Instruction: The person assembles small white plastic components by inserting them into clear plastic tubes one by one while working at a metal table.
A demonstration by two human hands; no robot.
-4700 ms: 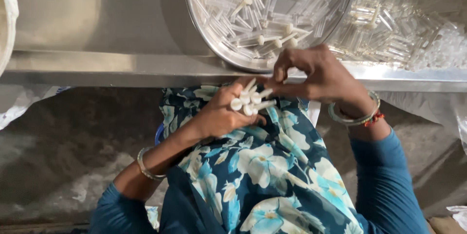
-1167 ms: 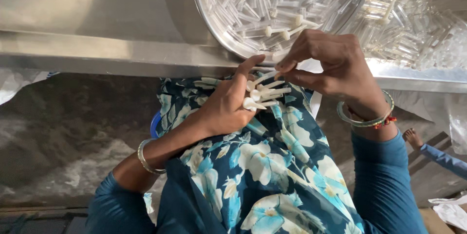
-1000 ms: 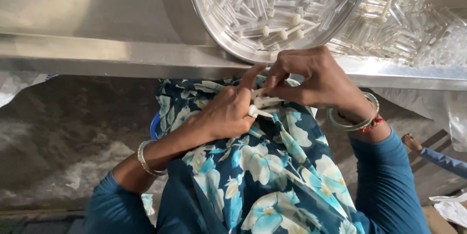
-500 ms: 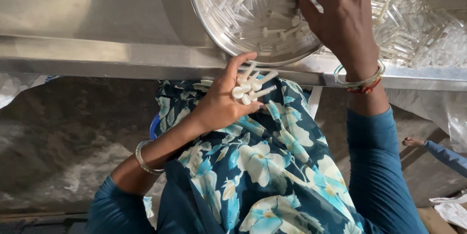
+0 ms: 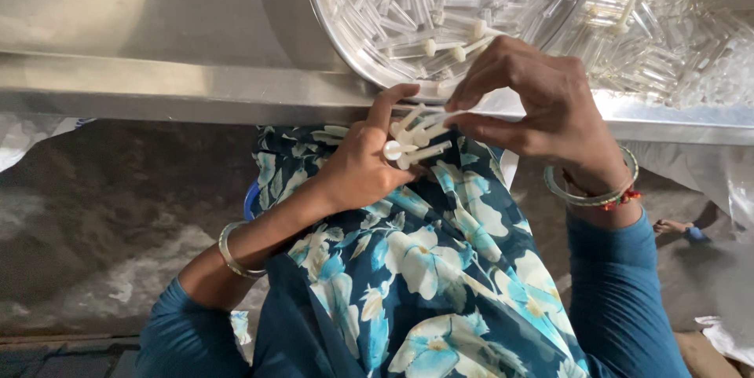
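My left hand (image 5: 360, 170) is closed around a bunch of small white plastic plungers (image 5: 410, 141), their round heads pointing right, just under the steel table's edge. My right hand (image 5: 540, 103) pinches one clear tube (image 5: 444, 117) between thumb and fingers and holds it against the bunch. A round steel tray (image 5: 339, 40) above holds many clear plastic tubes (image 5: 408, 12) with a few white plungers among them.
A steel table edge (image 5: 181, 91) runs across the view. A clear plastic bag of more tubes (image 5: 667, 40) lies at the upper right. A grey floor (image 5: 94, 221) shows below. Another person's hand (image 5: 674, 227) shows at far right.
My right hand came back down from the tray with one piece and now meets the bunch in my left hand.
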